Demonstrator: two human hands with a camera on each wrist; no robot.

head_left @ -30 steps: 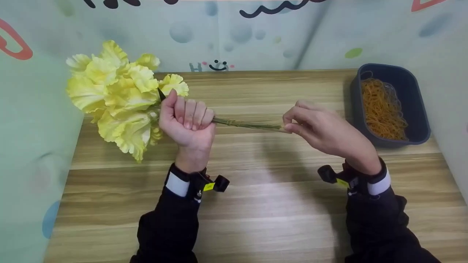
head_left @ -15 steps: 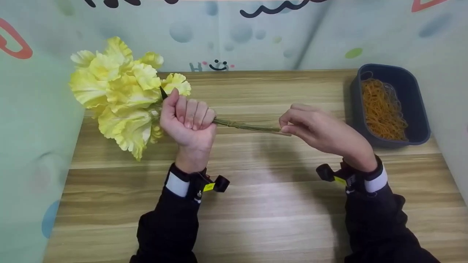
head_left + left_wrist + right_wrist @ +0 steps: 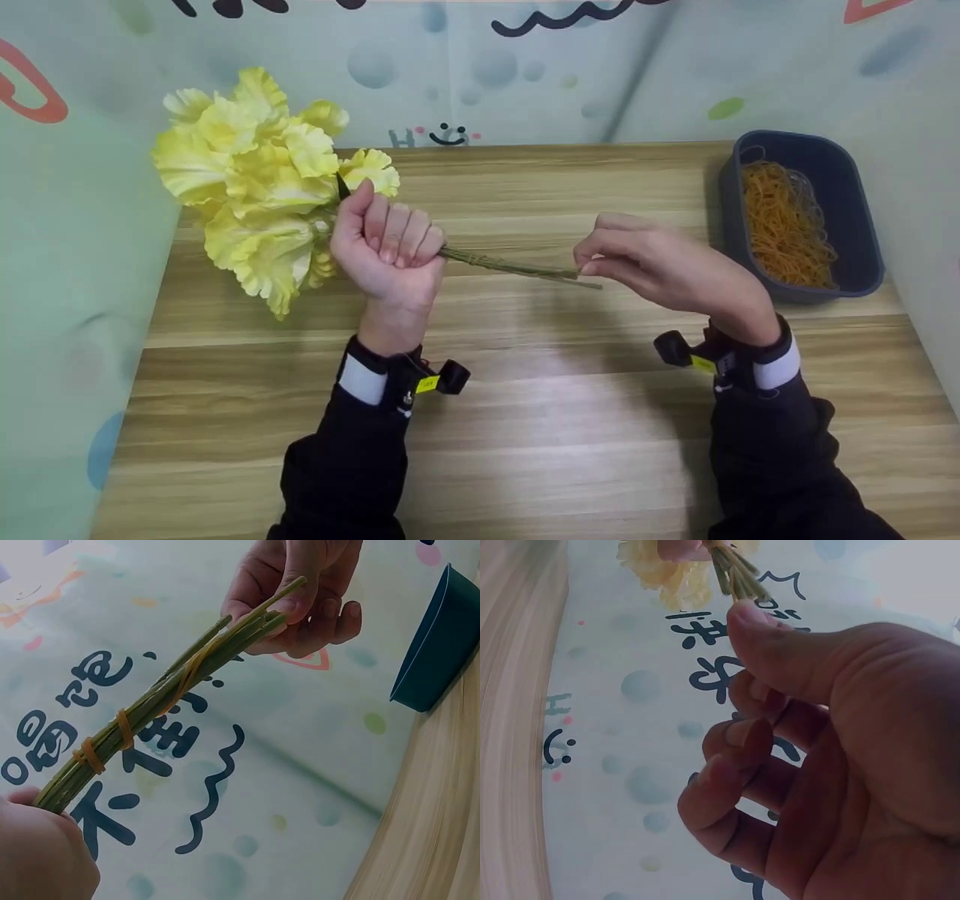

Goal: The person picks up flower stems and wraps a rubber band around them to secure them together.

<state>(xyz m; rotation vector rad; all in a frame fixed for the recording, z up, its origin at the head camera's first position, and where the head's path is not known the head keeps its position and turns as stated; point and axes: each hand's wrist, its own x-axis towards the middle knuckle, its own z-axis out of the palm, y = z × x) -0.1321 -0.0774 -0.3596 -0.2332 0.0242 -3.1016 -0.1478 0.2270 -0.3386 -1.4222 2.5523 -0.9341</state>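
Bouquet (image 3: 262, 180) shifted slightly right, stem tips dipped since earlier frame. Left hand (image 3: 386, 247) fist wrapped round stems (image 3: 510, 266) below blooms, held above desk (image 3: 525, 390). Right hand (image 3: 660, 266) fingers pinch stem ends, rubber band (image 3: 187, 675) stretched along them. Judged light, floppy blooms, thin springy stems; grip bundled stems near band.

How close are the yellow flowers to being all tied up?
Partly done: the rubber band already loops round the green stems in two places near the left hand, which grips the bunch below the yellow flowers. In hand: the right hand pinches the stem tips, with the band stretched up to its fingers. Left: probably winding in that stretched part. More bands sit in the dark bin.
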